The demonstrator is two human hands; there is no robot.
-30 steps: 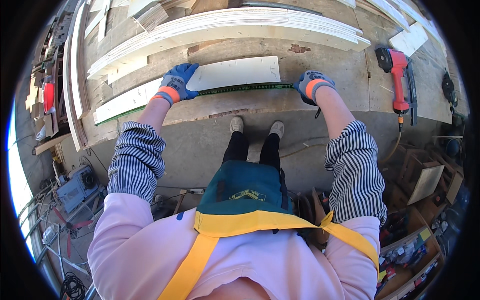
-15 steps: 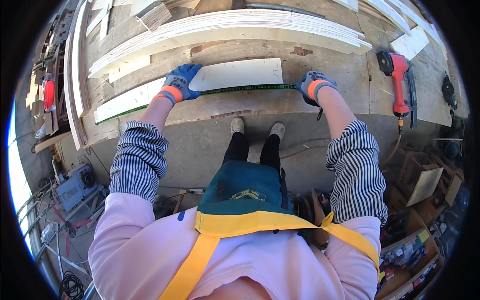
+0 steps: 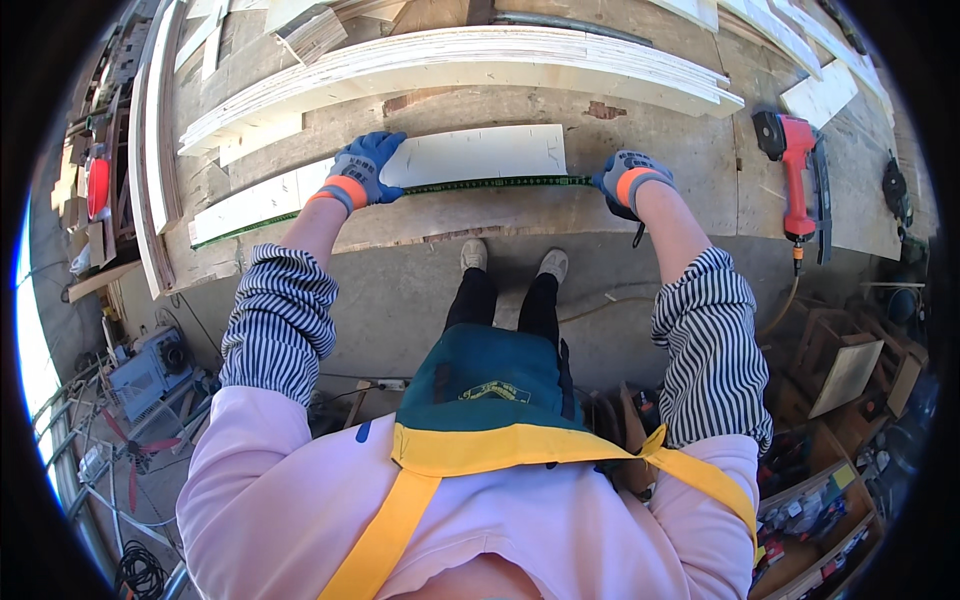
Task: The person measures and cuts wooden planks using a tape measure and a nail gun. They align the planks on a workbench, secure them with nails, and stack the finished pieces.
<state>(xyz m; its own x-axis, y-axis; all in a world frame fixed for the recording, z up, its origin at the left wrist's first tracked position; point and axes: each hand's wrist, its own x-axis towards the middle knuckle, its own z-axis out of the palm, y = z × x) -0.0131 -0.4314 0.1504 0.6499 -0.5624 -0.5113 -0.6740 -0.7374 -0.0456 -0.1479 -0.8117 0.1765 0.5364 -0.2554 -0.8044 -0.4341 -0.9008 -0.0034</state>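
Observation:
A long white board point(image 3: 480, 153), marked with short pencil strokes, lies along the near side of a wooden work table point(image 3: 690, 180). A green tape measure blade point(image 3: 500, 182) is drawn out along its near edge. My left hand point(image 3: 365, 168), in a blue-grey glove, grips across the board, its fingers over the top and its thumb at the blade. Just past the board's right end, my gloved right hand point(image 3: 630, 180) is closed around the dark tape measure case, mostly hidden by the glove; a small strap hangs below.
Behind the board lies a stack of long pale boards point(image 3: 460, 65). A red nail gun point(image 3: 797, 175) with an air hose lies at the right, and a black tool point(image 3: 896, 188) beyond it. More long boards point(image 3: 150, 150) stand at the left. A fan point(image 3: 133, 447) is on the floor.
The picture has shifted very slightly downward. Both hands, the board and the drawn-out tape keep nearly the same places.

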